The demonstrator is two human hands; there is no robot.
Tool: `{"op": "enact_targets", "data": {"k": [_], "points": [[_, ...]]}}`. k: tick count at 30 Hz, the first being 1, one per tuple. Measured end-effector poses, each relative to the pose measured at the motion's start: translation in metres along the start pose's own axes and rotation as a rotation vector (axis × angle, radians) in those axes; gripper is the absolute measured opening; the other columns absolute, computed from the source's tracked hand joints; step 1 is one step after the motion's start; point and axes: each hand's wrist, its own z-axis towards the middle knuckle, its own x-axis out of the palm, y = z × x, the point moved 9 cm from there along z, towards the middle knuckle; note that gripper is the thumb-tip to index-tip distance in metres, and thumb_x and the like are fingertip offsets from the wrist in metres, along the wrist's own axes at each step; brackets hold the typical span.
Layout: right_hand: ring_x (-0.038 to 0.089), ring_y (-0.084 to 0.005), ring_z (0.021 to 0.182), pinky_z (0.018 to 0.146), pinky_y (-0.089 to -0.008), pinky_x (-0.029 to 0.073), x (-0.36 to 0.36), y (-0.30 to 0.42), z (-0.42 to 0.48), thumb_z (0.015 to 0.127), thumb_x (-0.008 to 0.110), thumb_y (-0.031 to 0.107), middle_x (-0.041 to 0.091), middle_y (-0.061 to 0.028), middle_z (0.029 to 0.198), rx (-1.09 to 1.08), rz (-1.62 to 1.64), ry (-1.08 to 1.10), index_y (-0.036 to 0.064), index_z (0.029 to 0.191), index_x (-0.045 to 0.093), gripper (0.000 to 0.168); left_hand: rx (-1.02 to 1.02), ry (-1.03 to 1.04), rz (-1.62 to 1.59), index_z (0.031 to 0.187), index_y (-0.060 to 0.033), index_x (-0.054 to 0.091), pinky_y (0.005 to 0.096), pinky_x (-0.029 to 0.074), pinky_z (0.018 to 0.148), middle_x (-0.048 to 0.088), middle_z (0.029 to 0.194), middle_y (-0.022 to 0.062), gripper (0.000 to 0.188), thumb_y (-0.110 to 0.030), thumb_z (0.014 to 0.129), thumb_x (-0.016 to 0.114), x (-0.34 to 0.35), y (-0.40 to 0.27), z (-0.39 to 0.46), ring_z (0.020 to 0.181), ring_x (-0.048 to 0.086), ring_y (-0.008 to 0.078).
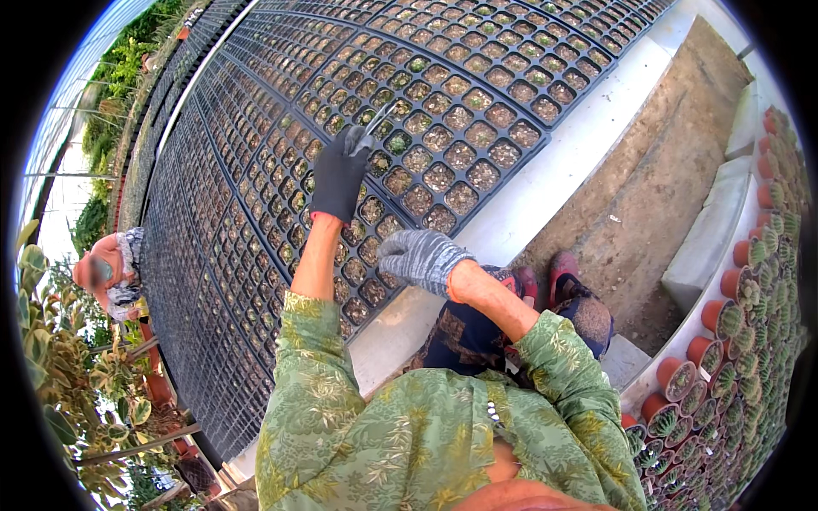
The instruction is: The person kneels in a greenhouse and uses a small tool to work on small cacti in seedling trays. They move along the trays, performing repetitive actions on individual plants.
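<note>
In a black glove, my left hand (340,169) grips metal tweezers (379,119), whose tips point away from me over a black plug tray (543,135). The tray's square cells hold gritty soil, some with small green seedlings (398,142). My right hand (425,257), in a grey striped knit glove, is held near the tray's front edge with its fingers curled. Whether anything is inside those fingers is hidden.
More plug trays (211,255) stretch to the left and ahead. A pale ledge (511,198) borders them, beside a dirt path (613,204). Potted cacti (722,319) crowd the right. At the far left another person (115,271) stands at the bench near leafy plants (89,383).
</note>
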Motion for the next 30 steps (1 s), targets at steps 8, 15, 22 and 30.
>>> {"op": "enact_targets", "data": {"k": [8, 15, 22, 30], "points": [[0.058, -0.0301, 0.085, 0.075, -0.0365, 0.045, 0.025, -0.004, -0.001, 0.078, 0.054, 0.026, 0.062, -0.0131, 0.091, 0.016, -0.087, 0.097, 0.007, 0.096, 0.06, 0.028, 0.184, -0.084, 0.638, 0.098, -0.0035, 0.058, 0.0421, 0.044, 0.074, 0.061, 0.092, 0.0178, 0.034, -0.029, 0.076, 0.055, 0.002, -0.006, 0.088, 0.086, 0.057, 0.0353], [0.058, -0.0314, 0.083, 0.073, -0.0392, 0.044, 0.024, 0.0, 0.002, 0.078, 0.052, 0.027, 0.061, -0.0132, 0.09, 0.036, -0.162, 0.123, 0.008, 0.094, 0.06, 0.026, 0.255, -0.005, 0.828, 0.107, -0.0071, 0.056, 0.0402, 0.043, 0.081, 0.058, 0.104, 0.0152, 0.037, -0.028, 0.076, 0.053, 0.033, -0.013, 0.115, 0.095, 0.055, 0.0326], [0.058, -0.0319, 0.082, 0.072, -0.0396, 0.044, 0.024, -0.001, 0.002, 0.078, 0.053, 0.027, 0.061, -0.0145, 0.088, 0.064, -0.18, 0.113, 0.008, 0.094, 0.06, 0.026, 0.212, 0.107, 0.912, 0.101, -0.0081, 0.058, 0.042, 0.044, 0.078, 0.059, 0.101, 0.0148, 0.032, -0.024, 0.074, 0.052, 0.04, -0.011, 0.116, 0.092, 0.056, 0.0323], [0.057, -0.0325, 0.082, 0.072, -0.0399, 0.044, 0.021, 0.0, 0.0, 0.078, 0.053, 0.027, 0.061, -0.0153, 0.089, 0.067, -0.174, 0.106, 0.008, 0.094, 0.06, 0.027, 0.333, 0.143, 1.053, 0.088, -0.0057, 0.062, 0.0434, 0.045, 0.073, 0.061, 0.091, 0.0167, 0.022, -0.017, 0.075, 0.048, 0.054, -0.025, 0.129, 0.085, 0.058, 0.0347]]}}
